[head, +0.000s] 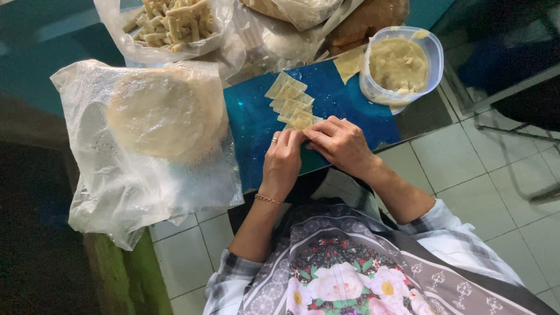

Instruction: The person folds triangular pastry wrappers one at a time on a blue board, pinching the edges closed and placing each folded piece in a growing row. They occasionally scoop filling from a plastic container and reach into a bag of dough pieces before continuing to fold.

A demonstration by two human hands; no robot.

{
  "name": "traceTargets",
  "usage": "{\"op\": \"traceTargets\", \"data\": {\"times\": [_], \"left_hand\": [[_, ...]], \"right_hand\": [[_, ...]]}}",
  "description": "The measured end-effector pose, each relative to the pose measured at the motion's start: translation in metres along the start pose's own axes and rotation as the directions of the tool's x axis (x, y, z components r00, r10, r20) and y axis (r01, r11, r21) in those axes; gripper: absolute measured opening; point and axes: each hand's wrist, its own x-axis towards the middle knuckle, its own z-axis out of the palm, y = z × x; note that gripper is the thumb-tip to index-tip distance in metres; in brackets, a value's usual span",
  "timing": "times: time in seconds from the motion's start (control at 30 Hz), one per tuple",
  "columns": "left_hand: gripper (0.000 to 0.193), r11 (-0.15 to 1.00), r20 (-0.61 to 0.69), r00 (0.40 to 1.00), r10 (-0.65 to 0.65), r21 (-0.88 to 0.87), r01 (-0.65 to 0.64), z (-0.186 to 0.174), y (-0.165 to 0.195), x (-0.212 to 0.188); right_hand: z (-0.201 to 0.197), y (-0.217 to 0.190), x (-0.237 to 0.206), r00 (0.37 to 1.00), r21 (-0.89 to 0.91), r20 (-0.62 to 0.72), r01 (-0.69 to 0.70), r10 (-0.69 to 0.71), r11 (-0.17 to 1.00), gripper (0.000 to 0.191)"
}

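Note:
My left hand (282, 158) and my right hand (343, 143) meet over the blue board (251, 125), fingers pinching a small pale dough square (303, 122) between them. Beyond it, a short row of similar cut dough squares (287, 93) lies overlapping on the board. My left hand wears a ring and a thin bracelet. A clear plastic tub of pale yellow filling (400, 63) stands just right of the board's far end, with one dough square (350, 62) leaning next to it.
A stack of round dough sheets in a clear plastic bag (163, 111) lies left of the board. At the back sit a bag of rolled dough sticks (174, 22) and more bagged dough (303, 11). White tiled floor (484, 175) lies below right.

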Motion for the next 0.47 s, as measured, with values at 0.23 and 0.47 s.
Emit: {"op": "traceTargets", "data": {"times": [0.23, 0.47], "left_hand": [[0.009, 0.987, -0.063, 0.997, -0.035, -0.16, 0.024, -0.006, -0.002, 0.002], [0.012, 0.985, 0.03, 0.999, -0.016, -0.169, 0.021, -0.026, 0.018, -0.022]], "right_hand": [[0.008, 0.002, 0.006, 1.0, 0.045, -0.019, -0.017, 0.018, 0.999, 0.016], [-0.013, -0.023, -0.014, 0.997, 0.014, 0.077, -0.003, 0.002, 1.0, 0.018]]}}
